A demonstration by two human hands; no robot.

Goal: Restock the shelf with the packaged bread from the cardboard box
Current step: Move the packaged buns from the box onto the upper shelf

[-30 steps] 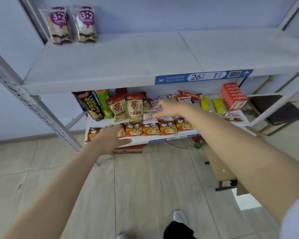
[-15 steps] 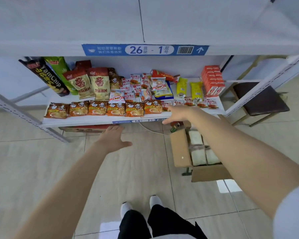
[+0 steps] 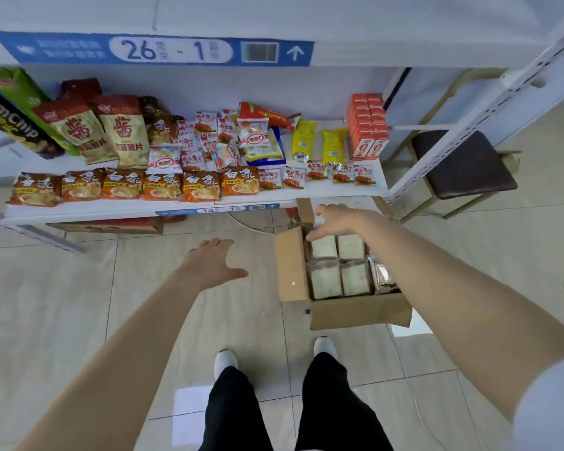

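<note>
Both bare arms stretch forward. The left hand (image 3: 214, 262) hangs flat with fingers spread, holding nothing. The right hand (image 3: 334, 221), farther right, reaches down, fingers relaxed.

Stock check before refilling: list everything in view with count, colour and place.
cardboard box: one, brown, open on floor
packaged bread: at least four, pale, inside box
noodle packs: six, orange, lower shelf front row
chip bags: two, beige and red, shelf's back left
yellow packets: two, yellow, shelf's back right
cartons: several, orange-red, shelf's right end
stool: one, dark seat, right of shelf
left hand: one, bare, open above floor
right hand: one, bare, open over box's far end
</note>
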